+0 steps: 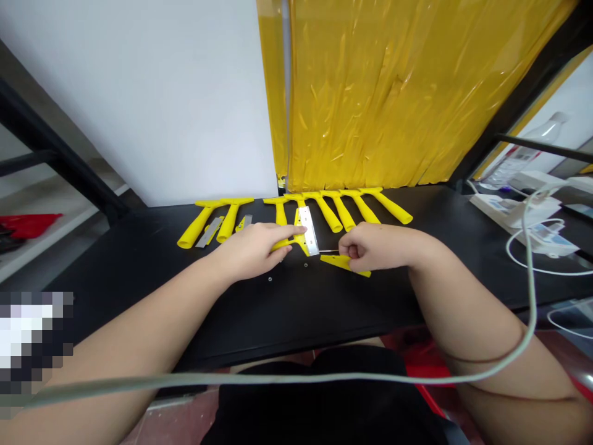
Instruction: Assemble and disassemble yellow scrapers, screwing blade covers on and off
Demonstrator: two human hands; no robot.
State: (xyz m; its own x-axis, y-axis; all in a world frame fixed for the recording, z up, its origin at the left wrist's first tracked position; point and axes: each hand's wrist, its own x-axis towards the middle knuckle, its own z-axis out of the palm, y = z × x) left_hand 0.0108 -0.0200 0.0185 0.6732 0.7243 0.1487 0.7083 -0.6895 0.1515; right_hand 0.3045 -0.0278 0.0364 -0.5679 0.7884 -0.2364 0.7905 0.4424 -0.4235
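One scraper [308, 235] between left fingers [283, 232]

Yellow handles [328, 213], tiny rings [270, 279] on black tabletop [278, 318]

Even, fairly bright light washes the white board [185, 99] and bleaches it pale, while glare runs in streaks down the yellow plastic [370, 99]. The metal plate [309, 232] shines beside my left hand [254, 250]. The black table [278, 318] looks dark, with only faint shadows. My forearms [162, 324] stretch towards the warped edges; the near cable [352, 376] is blurred, and coarse pixels cover the left edge.
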